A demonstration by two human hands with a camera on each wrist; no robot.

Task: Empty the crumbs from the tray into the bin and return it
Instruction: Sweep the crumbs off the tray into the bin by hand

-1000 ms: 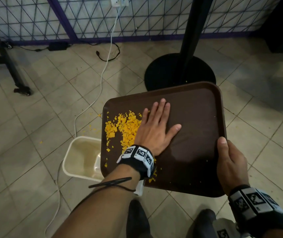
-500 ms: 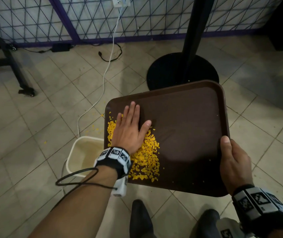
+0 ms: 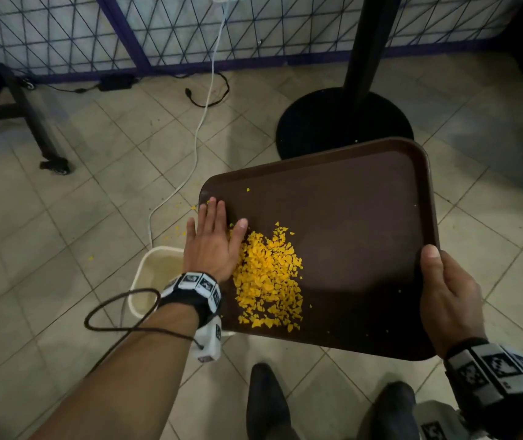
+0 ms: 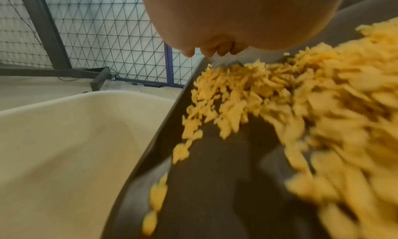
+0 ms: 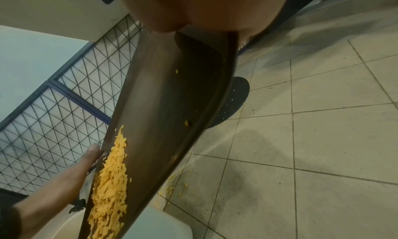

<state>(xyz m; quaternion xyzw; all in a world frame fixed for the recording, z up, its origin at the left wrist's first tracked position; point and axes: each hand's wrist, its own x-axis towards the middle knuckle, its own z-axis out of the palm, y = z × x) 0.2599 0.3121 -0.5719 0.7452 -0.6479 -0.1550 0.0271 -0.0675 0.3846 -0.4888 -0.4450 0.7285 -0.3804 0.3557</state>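
— So, where is the tray (image 3: 342, 217) right now?

— Held in the air over the tiled floor (image 3: 47, 236), tipped down toward the cream bin (image 3: 145, 281) that stands below its left edge. The right hand (image 3: 447, 296) grips the right rim, thumb lying on top of the lip and the other fingers curled underneath, out of sight.

— And the other hand?

— The left hand (image 3: 214, 246) lies flat on the tray's left side, palm down, fingers straight and pressed together, thumb angled out. Its fingertips reach almost to the far left corner.

— The crumbs?

— A heap of yellow crumbs (image 3: 269, 274) sits on the tray just beside the left hand, touching the thumb's side of the palm and spreading toward the near edge. From the left wrist camera they are blurred. A few stray bits lie scattered elsewhere on the tray, and some are on the floor near the bin.

— Anything else about?

— A black pole on a round base (image 3: 342, 122) beyond the tray, a white cable (image 3: 196, 147) trailing across the tiles, and a wire-mesh fence (image 3: 63, 30) along the back.
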